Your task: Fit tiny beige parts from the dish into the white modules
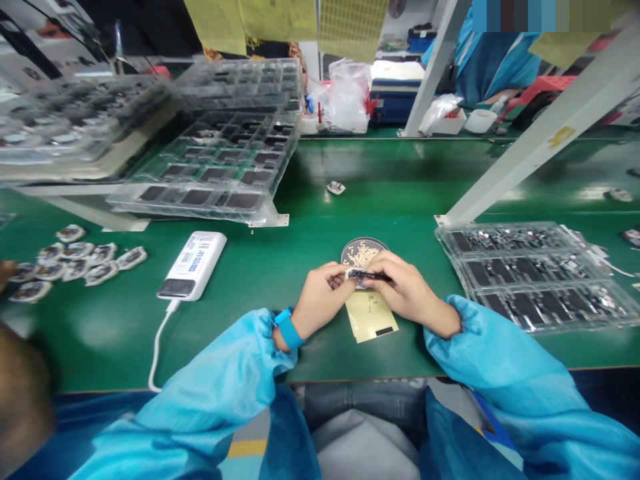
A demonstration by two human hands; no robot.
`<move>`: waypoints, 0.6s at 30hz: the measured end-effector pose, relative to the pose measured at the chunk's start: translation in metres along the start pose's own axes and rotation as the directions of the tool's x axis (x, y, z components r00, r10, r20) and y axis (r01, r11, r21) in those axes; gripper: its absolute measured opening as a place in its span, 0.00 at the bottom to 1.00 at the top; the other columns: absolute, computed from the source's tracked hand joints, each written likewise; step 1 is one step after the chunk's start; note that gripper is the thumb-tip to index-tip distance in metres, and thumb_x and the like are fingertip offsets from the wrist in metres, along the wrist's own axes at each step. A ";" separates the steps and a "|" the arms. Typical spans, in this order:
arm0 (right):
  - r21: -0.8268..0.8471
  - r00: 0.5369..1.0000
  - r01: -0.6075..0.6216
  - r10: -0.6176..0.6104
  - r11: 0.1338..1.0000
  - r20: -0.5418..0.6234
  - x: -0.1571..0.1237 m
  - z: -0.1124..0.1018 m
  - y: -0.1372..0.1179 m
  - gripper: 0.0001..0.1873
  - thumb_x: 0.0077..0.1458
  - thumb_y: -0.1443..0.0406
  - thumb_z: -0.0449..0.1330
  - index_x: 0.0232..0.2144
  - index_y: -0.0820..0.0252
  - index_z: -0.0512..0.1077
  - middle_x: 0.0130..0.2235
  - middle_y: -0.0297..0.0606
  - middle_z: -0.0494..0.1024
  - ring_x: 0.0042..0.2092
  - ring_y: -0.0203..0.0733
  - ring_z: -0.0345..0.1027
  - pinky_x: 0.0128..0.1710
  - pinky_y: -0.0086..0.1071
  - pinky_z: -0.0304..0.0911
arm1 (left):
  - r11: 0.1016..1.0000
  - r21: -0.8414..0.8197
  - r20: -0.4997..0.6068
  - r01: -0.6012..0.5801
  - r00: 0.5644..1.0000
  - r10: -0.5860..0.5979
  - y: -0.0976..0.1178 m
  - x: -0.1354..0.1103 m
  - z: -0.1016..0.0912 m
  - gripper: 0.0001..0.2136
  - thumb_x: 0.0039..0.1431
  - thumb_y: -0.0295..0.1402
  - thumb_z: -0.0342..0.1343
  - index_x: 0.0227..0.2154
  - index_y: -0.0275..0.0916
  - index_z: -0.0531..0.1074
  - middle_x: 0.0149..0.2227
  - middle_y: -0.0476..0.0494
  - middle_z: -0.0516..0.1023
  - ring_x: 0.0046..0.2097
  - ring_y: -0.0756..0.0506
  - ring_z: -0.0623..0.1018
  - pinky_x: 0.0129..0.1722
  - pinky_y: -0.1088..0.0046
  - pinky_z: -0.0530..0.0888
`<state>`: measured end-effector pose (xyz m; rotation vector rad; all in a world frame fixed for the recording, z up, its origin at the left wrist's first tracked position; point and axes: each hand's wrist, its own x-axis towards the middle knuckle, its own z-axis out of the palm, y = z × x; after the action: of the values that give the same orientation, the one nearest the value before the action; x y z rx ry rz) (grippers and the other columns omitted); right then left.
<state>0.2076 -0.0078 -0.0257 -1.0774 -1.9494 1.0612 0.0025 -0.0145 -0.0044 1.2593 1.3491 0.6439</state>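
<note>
My left hand (320, 297) and my right hand (405, 288) meet over the green table (350, 193), both pinched on a small dark component (361, 274) held between the fingertips. Just beyond the fingers lies a round grey disc (361, 251) with pale specks on it. Under my right hand a yellow sticker sheet (373, 315) lies flat on the table. A blue band sits on my left wrist, and both arms wear light blue sleeves.
Clear trays of dark parts (530, 280) lie at my right; a tilted clear tray (220, 167) on a stand sits at the back left. A white power bank (193, 265) with cable and several small round parts (75, 260) lie left. A person in blue stands behind.
</note>
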 end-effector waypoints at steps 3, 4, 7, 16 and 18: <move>-0.047 0.987 -0.145 0.141 0.988 -0.084 0.003 -0.007 0.011 0.04 0.66 0.64 0.57 0.38 0.58 0.70 0.39 0.38 0.73 0.41 0.41 0.69 0.42 0.36 0.66 | 0.994 -0.077 0.016 0.074 0.997 -0.073 -0.003 0.002 -0.001 0.09 0.55 0.33 0.61 0.36 0.34 0.81 0.31 0.45 0.74 0.32 0.49 0.71 0.32 0.73 0.67; -0.091 0.978 -0.195 0.187 0.977 -0.087 0.003 -0.009 0.014 0.06 0.67 0.64 0.57 0.37 0.58 0.71 0.38 0.38 0.73 0.40 0.41 0.69 0.42 0.36 0.65 | 0.991 -0.101 0.023 0.092 0.996 -0.090 -0.004 0.002 -0.001 0.10 0.55 0.33 0.61 0.36 0.34 0.81 0.32 0.45 0.75 0.32 0.49 0.72 0.32 0.73 0.67; -0.119 0.969 -0.234 0.222 0.965 -0.106 0.004 -0.013 0.016 0.09 0.67 0.63 0.56 0.36 0.59 0.73 0.37 0.38 0.73 0.39 0.41 0.69 0.41 0.37 0.65 | 0.976 -0.167 0.033 0.137 0.991 -0.133 -0.005 0.002 -0.001 0.10 0.54 0.34 0.62 0.36 0.33 0.81 0.34 0.43 0.77 0.34 0.47 0.74 0.34 0.72 0.69; 0.107 0.998 0.057 -0.052 0.993 -0.047 0.002 0.002 0.002 0.14 0.60 0.68 0.64 0.49 0.54 0.75 0.44 0.40 0.74 0.45 0.41 0.71 0.40 0.34 0.69 | 0.993 -0.096 0.026 0.067 0.998 -0.065 0.001 0.002 -0.001 0.08 0.53 0.33 0.61 0.33 0.34 0.80 0.29 0.47 0.72 0.31 0.50 0.69 0.30 0.74 0.65; 0.101 0.998 0.053 -0.050 0.994 -0.032 0.001 0.002 0.004 0.12 0.60 0.68 0.64 0.47 0.54 0.75 0.44 0.40 0.75 0.45 0.42 0.71 0.40 0.35 0.69 | 0.998 -0.049 0.030 0.039 0.999 -0.038 0.002 0.003 -0.002 0.08 0.54 0.32 0.60 0.33 0.34 0.81 0.29 0.47 0.70 0.30 0.50 0.68 0.30 0.74 0.64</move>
<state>0.2066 -0.0061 -0.0296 -0.9772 -1.8692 1.0979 0.0020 -0.0110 -0.0025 1.1955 1.3228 0.6267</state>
